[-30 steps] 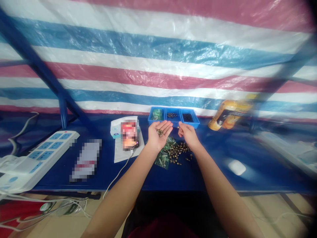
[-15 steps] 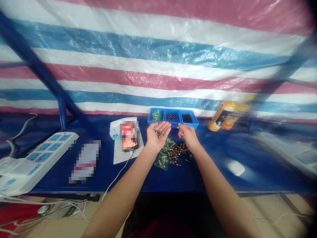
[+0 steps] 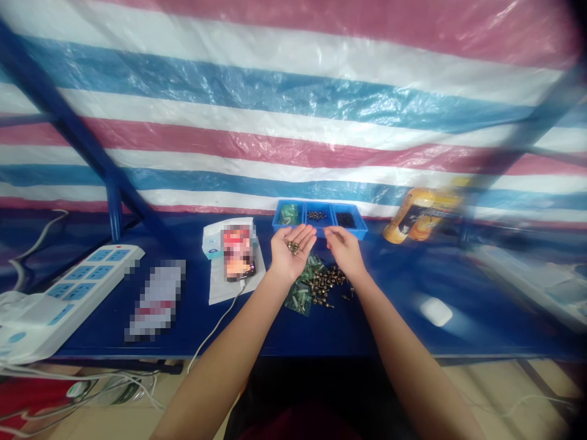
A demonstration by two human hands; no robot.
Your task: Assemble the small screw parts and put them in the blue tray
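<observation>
The left hand (image 3: 288,253) is held flat and open, palm up, with a few small gold bits (image 3: 292,247) lying in it. The right hand (image 3: 343,250) is just beside it, near the blue tray (image 3: 360,232). Its fingertips (image 3: 331,231) are pinched together, but I cannot tell if a bit is between them. The tray has some green, gold and black bits in its three boxes, so a little looks done. A big pile of gold bits (image 3: 326,282) and green bits (image 3: 300,294) lies on the table (image 3: 367,330) under the hands, so a lot looks left.
</observation>
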